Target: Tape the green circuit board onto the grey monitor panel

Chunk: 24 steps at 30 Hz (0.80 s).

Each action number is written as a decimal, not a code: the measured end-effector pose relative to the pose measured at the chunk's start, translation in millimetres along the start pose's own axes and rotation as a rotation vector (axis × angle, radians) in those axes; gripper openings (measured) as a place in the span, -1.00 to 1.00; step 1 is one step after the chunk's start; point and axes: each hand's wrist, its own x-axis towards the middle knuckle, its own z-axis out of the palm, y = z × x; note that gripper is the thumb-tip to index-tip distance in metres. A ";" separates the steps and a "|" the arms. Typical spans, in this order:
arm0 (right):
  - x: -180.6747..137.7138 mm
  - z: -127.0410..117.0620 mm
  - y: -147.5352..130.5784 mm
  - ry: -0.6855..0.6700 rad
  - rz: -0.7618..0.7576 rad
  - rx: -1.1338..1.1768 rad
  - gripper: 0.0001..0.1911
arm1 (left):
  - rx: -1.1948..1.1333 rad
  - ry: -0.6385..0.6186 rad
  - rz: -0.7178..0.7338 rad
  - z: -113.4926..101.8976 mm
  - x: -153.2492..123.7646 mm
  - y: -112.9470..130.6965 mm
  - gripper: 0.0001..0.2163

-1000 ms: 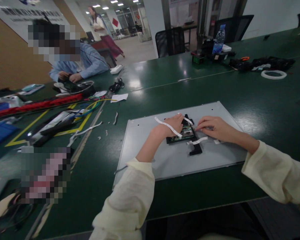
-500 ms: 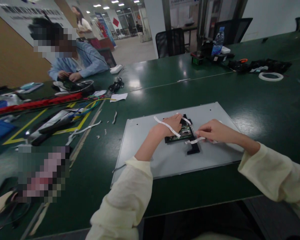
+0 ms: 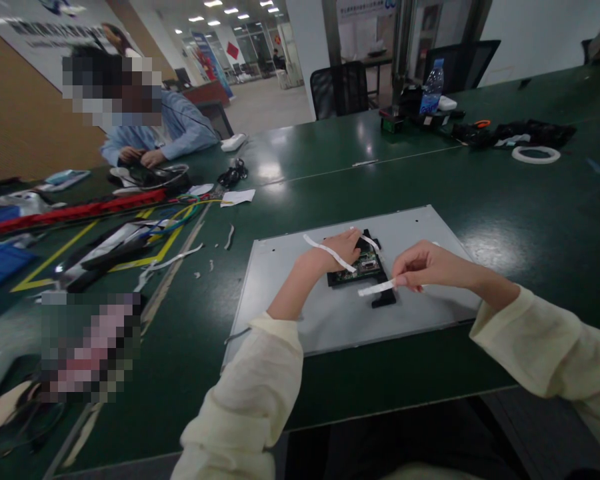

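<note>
A green circuit board [image 3: 369, 267] in a black frame lies on a light grey panel [image 3: 275, 293]. My left hand [image 3: 341, 249] rests over the board's left part with fingers stretched out; its fingertips touch the upper end. One white tape strip [image 3: 325, 249] runs across the back of that hand, and another strip [image 3: 370, 241] crosses the board's top right. My right hand [image 3: 424, 268], right of the board, pinches a white tape piece [image 3: 377, 288] between thumb and fingers. This piece points left, above a black bracket foot [image 3: 384, 300] that sticks out below the board.
The panel lies on a green table [image 3: 300, 170]. At left are scraps, cables, a red strip [image 3: 95, 208] and a blurred pink item [image 3: 95, 347]. A co-worker [image 3: 180, 127] sits across. A water bottle [image 3: 432, 88] and white tape roll [image 3: 536, 155] stand at the back right.
My right hand's tape piece has swung from lying near the bracket to a straighter position, reaching further left. My left hand stays on the board. The view has shifted slightly.
</note>
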 end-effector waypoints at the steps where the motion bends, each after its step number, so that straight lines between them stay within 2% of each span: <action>1: -0.6 0.1 0.0 0.005 -0.012 0.001 -0.78 | -0.004 0.005 0.003 -0.4 0.1 -0.5 -0.64; 3: -1.2 0.3 0.8 0.014 -0.033 -0.046 -0.77 | -0.007 0.046 0.010 -4.0 0.0 -1.8 -0.59; 5: -1.2 1.0 2.6 0.052 -0.087 -0.184 -0.75 | -0.019 0.146 0.011 -12.5 -1.5 -2.2 -0.54; 9: -0.6 3.4 9.5 0.226 -0.350 -0.765 -0.79 | -0.153 0.484 0.085 -31.4 -11.7 4.5 -0.64; 12: -1.3 4.9 14.7 0.309 -0.527 -1.143 -0.79 | -0.263 0.683 0.189 -27.9 -27.1 14.6 -0.69; 15: -2.6 5.9 16.7 0.345 -0.614 -1.287 -0.78 | -0.277 0.659 0.424 -8.0 -44.4 21.5 -0.72; 17: -3.2 6.5 16.9 0.357 -0.635 -1.323 -0.78 | -0.293 0.650 0.501 6.1 -53.7 22.3 -0.73; 20: -3.7 7.3 17.2 0.360 -0.641 -1.332 -0.78 | -0.311 0.685 0.497 18.7 -62.5 19.6 -0.74; 24: -4.1 8.6 17.3 0.366 -0.633 -1.309 -0.78 | -0.301 0.731 0.473 21.8 -67.5 16.8 -0.83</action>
